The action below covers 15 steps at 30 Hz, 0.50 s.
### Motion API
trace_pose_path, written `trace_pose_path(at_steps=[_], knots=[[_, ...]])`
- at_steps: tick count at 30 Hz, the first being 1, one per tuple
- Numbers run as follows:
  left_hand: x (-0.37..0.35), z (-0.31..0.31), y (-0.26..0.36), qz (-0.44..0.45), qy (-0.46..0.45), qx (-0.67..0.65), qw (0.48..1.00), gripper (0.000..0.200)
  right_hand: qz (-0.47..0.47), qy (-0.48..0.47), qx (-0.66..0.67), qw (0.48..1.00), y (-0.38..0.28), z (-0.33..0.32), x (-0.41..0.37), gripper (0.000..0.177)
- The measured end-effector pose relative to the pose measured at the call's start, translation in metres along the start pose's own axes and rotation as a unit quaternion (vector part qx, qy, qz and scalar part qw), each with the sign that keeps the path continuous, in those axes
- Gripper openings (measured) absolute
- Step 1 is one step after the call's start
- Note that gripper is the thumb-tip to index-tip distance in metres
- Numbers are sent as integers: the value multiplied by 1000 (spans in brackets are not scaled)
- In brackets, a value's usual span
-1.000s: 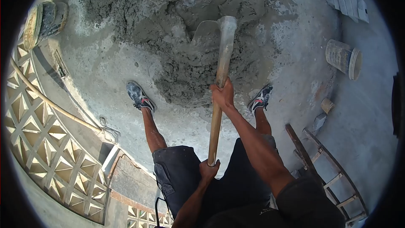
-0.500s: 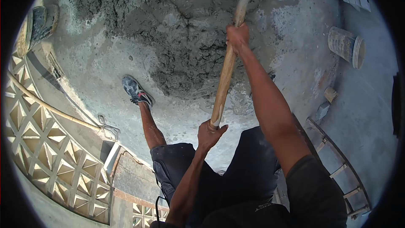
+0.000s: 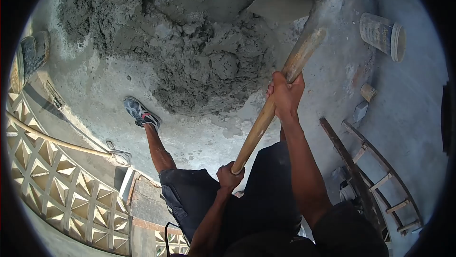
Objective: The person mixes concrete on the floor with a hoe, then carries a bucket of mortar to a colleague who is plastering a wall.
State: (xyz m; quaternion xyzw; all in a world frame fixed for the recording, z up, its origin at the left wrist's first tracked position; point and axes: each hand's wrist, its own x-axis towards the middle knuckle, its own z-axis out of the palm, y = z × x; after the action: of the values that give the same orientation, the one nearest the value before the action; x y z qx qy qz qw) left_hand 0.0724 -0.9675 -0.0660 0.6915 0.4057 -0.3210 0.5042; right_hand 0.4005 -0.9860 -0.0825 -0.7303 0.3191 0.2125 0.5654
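Observation:
My right hand point(image 3: 287, 95) is wrapped round the middle of a hoe's wooden handle point(image 3: 260, 128). Lower down, close to my thighs, my left hand point(image 3: 230, 177) grips the handle's near end. The hoe's broad metal blade point(image 3: 284, 1) is at the top of the view, raised above or against the right edge of a heap of wet grey mortar point(image 3: 199, 67); whether it touches cannot be told. Lumps and ridges cover the heap, which spreads over the concrete floor point(image 3: 107, 78).
A bucket point(image 3: 380, 33) lies tipped on the right, with a wooden ladder point(image 3: 380, 176) below it. Another bucket point(image 3: 33, 57) is at the far left. A patterned block wall point(image 3: 61, 181) and a pole point(image 3: 57, 138) line the left. My shoe point(image 3: 141, 111) stands beside the mortar.
The hoe has swung to the right and its blade has come into view. My right hand has moved down and right, my left hand slightly down. Both keep their grip.

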Motion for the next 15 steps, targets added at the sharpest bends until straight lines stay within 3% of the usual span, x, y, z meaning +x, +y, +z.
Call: trace_pose_path(at_steps=[2, 4, 7, 10, 15], knots=[[77, -15, 59, 95, 42, 22, 994, 27, -62, 35, -7, 997, -45, 2, 80, 21], [130, -39, 136, 104, 21, 16, 994, 28, -100, 12, 11, 995, -76, 2, 169, 21], [136, -63, 202, 127, -53, -15, 990, 44, -8, -56, -35, 998, -85, 1, 278, 9], [90, -95, 219, 70, -74, -4, 995, 51, 112, -114, -130, 979, -27, 25, 271, 10], [-12, -171, 132, -28, -84, 139, 986, 45, 193, -62, -35, 978, 81, 65, 98, 7]])
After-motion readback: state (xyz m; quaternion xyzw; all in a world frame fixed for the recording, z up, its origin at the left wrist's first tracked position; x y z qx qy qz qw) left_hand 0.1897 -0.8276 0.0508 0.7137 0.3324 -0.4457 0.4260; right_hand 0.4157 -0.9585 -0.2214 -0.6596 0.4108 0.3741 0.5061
